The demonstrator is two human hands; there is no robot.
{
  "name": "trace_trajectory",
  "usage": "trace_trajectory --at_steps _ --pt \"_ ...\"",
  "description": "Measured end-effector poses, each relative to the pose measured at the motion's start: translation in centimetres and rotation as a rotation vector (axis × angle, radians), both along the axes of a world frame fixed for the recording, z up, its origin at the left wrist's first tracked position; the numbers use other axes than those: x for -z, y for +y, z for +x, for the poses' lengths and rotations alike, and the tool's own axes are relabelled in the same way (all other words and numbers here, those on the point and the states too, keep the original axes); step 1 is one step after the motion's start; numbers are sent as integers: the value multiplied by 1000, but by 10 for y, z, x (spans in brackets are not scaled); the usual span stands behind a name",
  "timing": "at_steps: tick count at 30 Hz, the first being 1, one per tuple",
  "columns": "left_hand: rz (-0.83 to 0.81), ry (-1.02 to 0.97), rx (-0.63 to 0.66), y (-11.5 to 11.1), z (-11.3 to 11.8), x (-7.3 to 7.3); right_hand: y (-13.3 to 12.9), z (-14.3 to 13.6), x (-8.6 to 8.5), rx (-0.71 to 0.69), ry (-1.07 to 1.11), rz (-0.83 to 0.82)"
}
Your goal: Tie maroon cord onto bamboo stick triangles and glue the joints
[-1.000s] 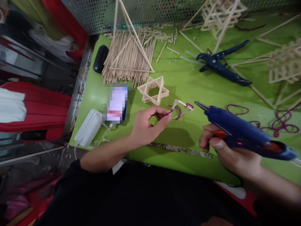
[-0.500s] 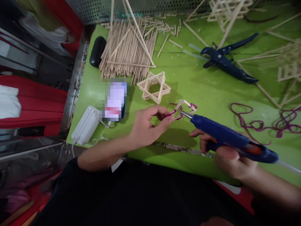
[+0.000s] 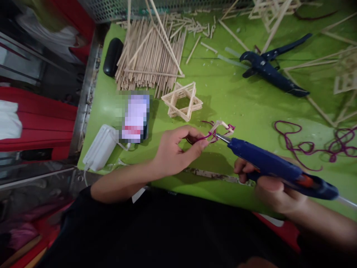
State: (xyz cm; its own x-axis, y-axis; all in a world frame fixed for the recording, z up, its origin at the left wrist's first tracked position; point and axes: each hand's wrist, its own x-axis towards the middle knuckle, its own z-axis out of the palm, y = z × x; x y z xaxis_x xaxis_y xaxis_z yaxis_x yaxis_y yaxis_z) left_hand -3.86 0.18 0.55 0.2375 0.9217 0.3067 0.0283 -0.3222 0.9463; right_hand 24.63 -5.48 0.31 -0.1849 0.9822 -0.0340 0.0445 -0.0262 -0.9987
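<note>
Between thumb and fingers, my left hand (image 3: 178,150) pinches a small wooden stick frame (image 3: 222,123) with purple cord (image 3: 205,137) wound at its corners. My right hand (image 3: 275,188) is wrapped round the grip of a blue glue gun (image 3: 267,160), a clear glue stick (image 3: 347,202) coming out of its rear. The gun's metal nozzle touches or nearly touches the frame's near side; the exact contact is too small to tell. Just beyond my left hand lies a six-pointed star of stacked sticks (image 3: 182,101) on the green table (image 3: 223,89).
A heap of thin wooden sticks (image 3: 147,56) lies at the back left, beside a black case (image 3: 113,57). A phone (image 3: 136,117) and a white power bank (image 3: 99,147) are at left. Dark blue cutters (image 3: 275,70), loose purple cord (image 3: 305,147) and stick frames occupy the right.
The glue gun has shifted slightly to the right and down in view, and its nozzle stays at the frame. My right index finger has drawn in toward the grip. My left hand keeps its pinch.
</note>
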Motion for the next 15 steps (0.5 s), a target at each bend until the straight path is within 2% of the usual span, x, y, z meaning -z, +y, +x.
trace_trajectory --at_steps 3,15 --pt "-6 20 -7 0 0 0 1 4 -1 -155 31 96" --pt "19 -49 19 -1 1 4 3 2 -4 -151 -5 127"
